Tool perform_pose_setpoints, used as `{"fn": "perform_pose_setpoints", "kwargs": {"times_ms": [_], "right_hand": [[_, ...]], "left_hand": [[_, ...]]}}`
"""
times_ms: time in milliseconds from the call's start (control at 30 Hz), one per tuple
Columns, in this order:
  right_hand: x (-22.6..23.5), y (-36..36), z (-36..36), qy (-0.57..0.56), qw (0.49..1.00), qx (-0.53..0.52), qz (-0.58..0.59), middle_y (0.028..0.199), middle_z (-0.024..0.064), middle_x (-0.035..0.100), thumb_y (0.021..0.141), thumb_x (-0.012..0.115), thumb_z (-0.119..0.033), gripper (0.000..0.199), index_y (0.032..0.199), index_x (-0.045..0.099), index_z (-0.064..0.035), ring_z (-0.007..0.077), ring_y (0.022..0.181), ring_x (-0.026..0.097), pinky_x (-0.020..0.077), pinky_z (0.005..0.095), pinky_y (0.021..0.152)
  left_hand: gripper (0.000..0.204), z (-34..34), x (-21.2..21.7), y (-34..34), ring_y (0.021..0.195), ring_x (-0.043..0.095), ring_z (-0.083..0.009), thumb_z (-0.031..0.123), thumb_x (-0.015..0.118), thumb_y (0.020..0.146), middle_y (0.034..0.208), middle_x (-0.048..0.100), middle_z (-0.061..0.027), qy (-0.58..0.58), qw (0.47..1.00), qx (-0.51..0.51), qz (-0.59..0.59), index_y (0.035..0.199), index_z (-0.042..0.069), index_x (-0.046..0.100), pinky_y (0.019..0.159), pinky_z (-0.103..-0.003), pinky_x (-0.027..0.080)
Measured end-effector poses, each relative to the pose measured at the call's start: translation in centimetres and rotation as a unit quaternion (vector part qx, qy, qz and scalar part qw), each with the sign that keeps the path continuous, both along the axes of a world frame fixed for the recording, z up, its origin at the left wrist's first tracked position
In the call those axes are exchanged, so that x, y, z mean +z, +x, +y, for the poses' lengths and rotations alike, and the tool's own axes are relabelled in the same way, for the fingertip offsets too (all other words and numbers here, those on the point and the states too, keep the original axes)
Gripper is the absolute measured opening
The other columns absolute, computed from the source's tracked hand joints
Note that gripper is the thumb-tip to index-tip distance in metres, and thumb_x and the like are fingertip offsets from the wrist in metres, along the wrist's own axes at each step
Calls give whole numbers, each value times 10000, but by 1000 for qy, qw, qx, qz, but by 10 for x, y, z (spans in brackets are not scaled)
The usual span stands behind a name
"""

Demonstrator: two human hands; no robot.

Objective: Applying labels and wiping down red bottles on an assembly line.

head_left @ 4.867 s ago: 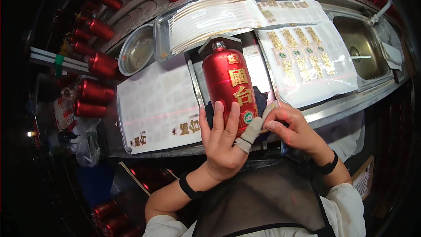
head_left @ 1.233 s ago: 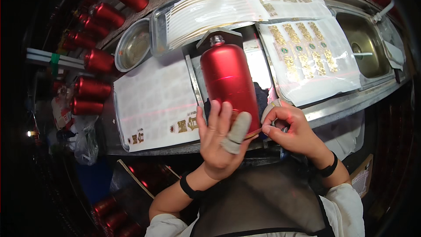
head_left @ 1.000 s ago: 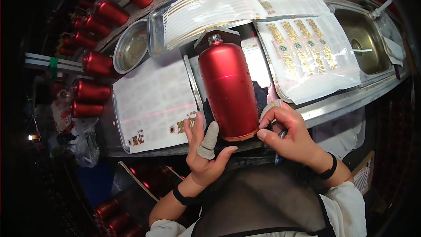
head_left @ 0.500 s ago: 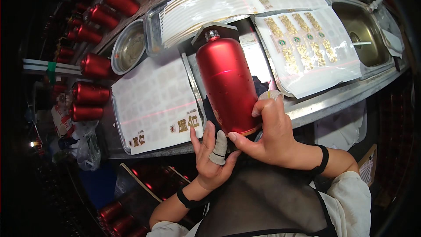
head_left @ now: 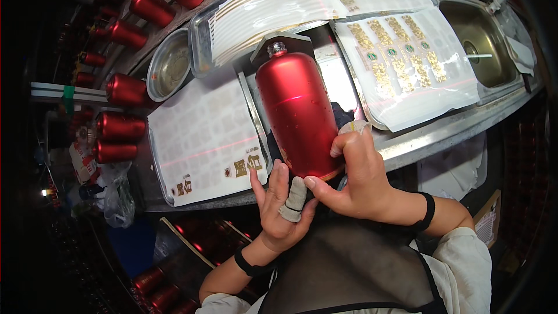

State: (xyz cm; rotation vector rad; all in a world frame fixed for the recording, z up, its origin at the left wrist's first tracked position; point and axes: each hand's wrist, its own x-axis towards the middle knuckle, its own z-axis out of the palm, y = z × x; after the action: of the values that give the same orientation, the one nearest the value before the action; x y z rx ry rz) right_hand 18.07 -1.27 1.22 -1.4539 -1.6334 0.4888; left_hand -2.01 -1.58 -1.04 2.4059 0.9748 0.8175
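A shiny red bottle (head_left: 299, 113) lies in front of me on a stand over the metal counter, its silvery neck pointing away and its base toward me. My right hand (head_left: 366, 177) is closed on the lower right of the bottle, thumb at the base edge and fingers bent against the side. Beside the base on the left, my left hand (head_left: 282, 212) has its fingers stretched out, with fingertips by the bottle's lower edge. Cloth covers wrap one finger of each hand. Left of the bottle lies a decal sheet (head_left: 200, 131) with several gold and dark pieces near its front edge.
Another decal sheet (head_left: 410, 64) with gold patterns lies on a tray to the right, before a metal sink (head_left: 479, 43). A stack of sheets (head_left: 273, 14) sits at the back, beside a metal bowl (head_left: 168, 72). Several red bottles (head_left: 127, 89) stand along the left.
The bottle under my hands has shifted slightly left, and my right hand has moved with it. Several red bottles at the upper left have moved farther away and to the right.
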Motion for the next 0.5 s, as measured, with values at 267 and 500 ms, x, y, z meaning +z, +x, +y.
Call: {"fn": "perform_pose_setpoints", "kwargs": {"times_ms": [267, 500], "right_hand": [[-3, 11, -1, -15, 996, 46, 69, 915, 133, 522, 817, 754, -214, 389, 1045, 506, -20, 312, 814, 496, 467, 399, 586], [-11, 25, 0, -6, 990, 91, 109, 920, 124, 549, 845, 731, -209, 353, 1057, 520, -21, 306, 839, 514, 475, 393, 605]], "left_hand": [[535, 1, 6, 5, 1347, 446, -493, 117, 768, 800, 1478, 420, -310, 0, 1000, 15, 3, 1306, 51, 608, 1092, -723, 166], [528, 3, 7, 6, 1345, 432, -518, 121, 756, 812, 1470, 412, -329, 24, 1000, 10, 14, 1314, 64, 604, 1081, -740, 156]]}}
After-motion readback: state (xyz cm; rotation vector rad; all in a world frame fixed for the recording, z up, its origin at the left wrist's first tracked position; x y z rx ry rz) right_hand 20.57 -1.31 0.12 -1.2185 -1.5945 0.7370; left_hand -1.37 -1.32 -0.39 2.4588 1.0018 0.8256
